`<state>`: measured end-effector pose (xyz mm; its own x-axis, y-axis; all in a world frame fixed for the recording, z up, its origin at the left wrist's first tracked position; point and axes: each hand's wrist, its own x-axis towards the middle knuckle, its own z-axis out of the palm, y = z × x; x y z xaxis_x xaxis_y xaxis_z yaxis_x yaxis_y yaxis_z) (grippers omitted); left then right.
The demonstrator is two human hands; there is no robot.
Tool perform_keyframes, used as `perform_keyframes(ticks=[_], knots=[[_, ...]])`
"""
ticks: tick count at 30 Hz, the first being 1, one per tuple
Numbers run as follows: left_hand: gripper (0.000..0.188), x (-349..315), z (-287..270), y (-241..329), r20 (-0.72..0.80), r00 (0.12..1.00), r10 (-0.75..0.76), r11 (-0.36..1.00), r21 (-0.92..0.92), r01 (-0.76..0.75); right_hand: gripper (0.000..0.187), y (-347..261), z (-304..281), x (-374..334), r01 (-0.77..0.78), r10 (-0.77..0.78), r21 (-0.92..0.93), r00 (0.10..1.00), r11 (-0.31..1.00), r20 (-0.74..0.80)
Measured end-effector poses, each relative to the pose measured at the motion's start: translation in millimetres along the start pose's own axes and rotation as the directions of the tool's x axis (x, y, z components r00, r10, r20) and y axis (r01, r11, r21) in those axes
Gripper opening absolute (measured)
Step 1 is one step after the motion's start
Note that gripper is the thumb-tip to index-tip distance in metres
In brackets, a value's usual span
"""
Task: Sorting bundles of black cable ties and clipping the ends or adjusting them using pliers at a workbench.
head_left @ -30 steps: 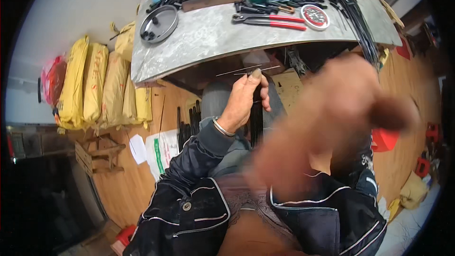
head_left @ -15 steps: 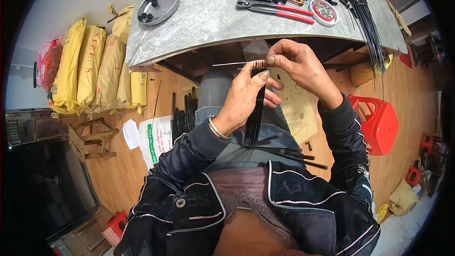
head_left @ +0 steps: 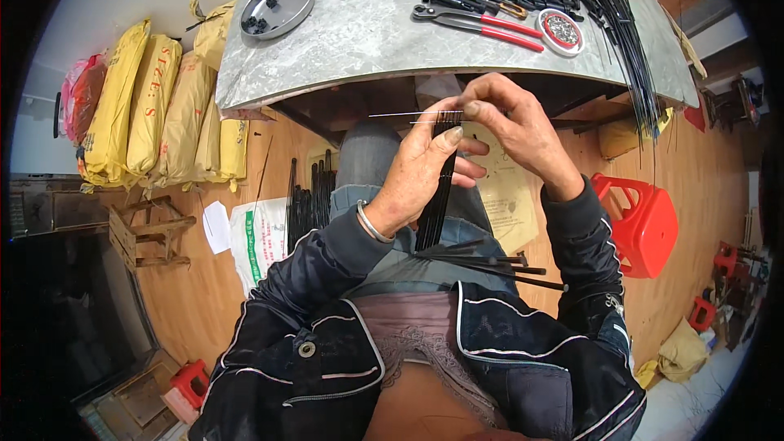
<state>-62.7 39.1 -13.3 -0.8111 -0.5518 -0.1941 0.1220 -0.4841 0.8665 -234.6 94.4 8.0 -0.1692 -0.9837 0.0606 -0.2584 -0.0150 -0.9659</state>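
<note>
My left hand (head_left: 415, 178) is closed around a flat bundle of thin black rods (head_left: 435, 208) above my lap, thumb across the front. Two thin silvery wires (head_left: 390, 115) run crosswise at the top ends of the rods and stick out to the left. My right hand (head_left: 513, 124) is at the right side of these ends, thumb and forefinger pinched together; what lies between them is too small to make out. Several loose black rods with thicker ends (head_left: 523, 269) rest across my lap, fanned toward the right.
Ahead, a grey marbled table (head_left: 367, 41) carries red-handled pliers (head_left: 482, 26), a grey round tray (head_left: 290, 12), a white dish of small metal pieces (head_left: 561, 31) and heaped black parts. More black rods (head_left: 309, 200) stand left of my leg. A red stool (head_left: 645, 224) is at right, yellow sacks (head_left: 118, 106) at left.
My right hand has shifted very slightly at the rod ends, its fingers still pinched. My left hand keeps its hold on the bundle. The whole view has shifted a little.
</note>
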Motion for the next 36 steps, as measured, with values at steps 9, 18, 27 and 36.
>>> perform_keyframes(ticks=[9,18,27,36], knots=[[0.036,2,0,-9,0.013,0.998,-0.064,0.998,0.003,0.064,0.025,-48,27,41,0.6,-0.558,-0.44,0.795,0.668,0.238],[0.037,1,-1,-4,-0.007,1.0,0.01,1.0,0.011,-0.01,0.007,-38,30,42,0.513,-0.54,-0.722,0.81,0.465,0.227],[0.034,2,-4,-15,0.093,0.995,-0.039,0.998,0.045,0.035,0.028,-50,43,45,0.645,-0.539,-0.508,0.761,0.571,0.361],[0.036,-3,1,-9,-0.026,0.997,0.07,0.993,0.097,-0.067,0.02,-42,36,34,0.572,-0.428,-0.57,0.82,0.59,0.381]])
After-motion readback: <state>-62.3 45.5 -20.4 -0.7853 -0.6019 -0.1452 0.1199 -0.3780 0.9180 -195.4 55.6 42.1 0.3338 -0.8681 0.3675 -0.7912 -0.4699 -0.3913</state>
